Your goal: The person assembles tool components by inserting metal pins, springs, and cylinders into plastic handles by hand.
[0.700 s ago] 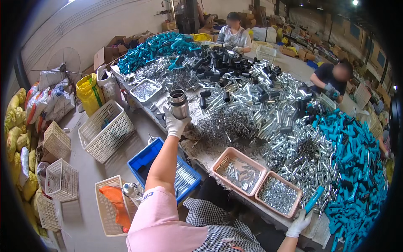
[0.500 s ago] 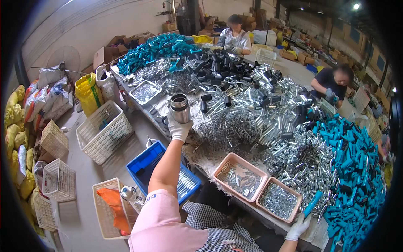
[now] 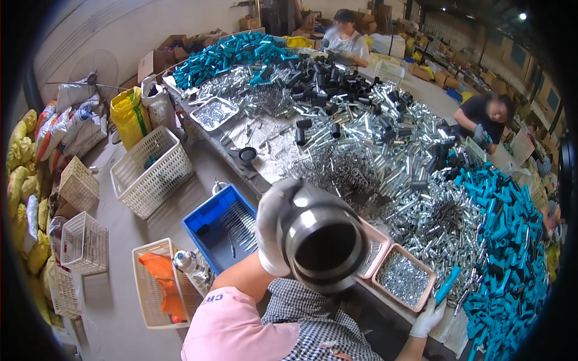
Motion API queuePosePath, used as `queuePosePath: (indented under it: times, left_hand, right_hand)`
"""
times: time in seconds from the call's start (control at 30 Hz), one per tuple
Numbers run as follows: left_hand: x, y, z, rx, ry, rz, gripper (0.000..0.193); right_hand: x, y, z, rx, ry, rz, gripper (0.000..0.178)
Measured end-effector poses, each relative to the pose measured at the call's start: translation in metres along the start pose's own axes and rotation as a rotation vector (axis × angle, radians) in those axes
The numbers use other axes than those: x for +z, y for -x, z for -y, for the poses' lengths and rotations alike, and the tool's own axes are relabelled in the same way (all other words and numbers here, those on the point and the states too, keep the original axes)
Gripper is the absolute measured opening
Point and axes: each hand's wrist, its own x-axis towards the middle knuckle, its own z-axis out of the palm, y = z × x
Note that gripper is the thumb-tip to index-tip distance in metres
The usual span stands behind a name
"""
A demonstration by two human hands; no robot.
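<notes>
My left hand (image 3: 271,228), in a white glove, is wrapped round a stainless steel thermos mug (image 3: 316,224). The uncapped mug is raised close to the camera and tilted, its dark mouth facing me. My right hand (image 3: 429,317), also gloved, rests at the table's near edge with its fingers round the lower end of a teal plastic handle (image 3: 448,284). Beside that hand is a pink tray of small metal parts (image 3: 397,250). Behind the mug, another pink tray (image 3: 374,237) is partly hidden. A round black lid (image 3: 247,154) lies on the table.
Heaps of metal tubes (image 3: 400,162), springs (image 3: 337,171), black sleeves (image 3: 325,84) and teal handles (image 3: 506,240) cover the table. At left stand a blue tray (image 3: 201,240) with metal rods and several white baskets (image 3: 141,195). Two people (image 3: 346,42) work across the table.
My left hand has brought the mug from over the table up toward the camera and tipped it. The black lid now shows on the table. My right hand stays on the teal handle.
</notes>
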Motion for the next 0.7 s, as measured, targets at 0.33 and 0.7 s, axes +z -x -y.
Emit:
queuePosePath:
  times: [0.33,0.7]
  left_hand:
    - [0.036,-0.056,-0.094,0.2,0.275,-0.106,0.08]
    - [0.045,-0.069,-0.117,0.239,0.239,-0.127,0.079]
  right_hand:
    - [0.0,-0.003,-0.009,0.074,-0.088,0.029,0.038]
    - [-0.001,0.003,-0.01,-0.083,-0.043,0.007,0.044]
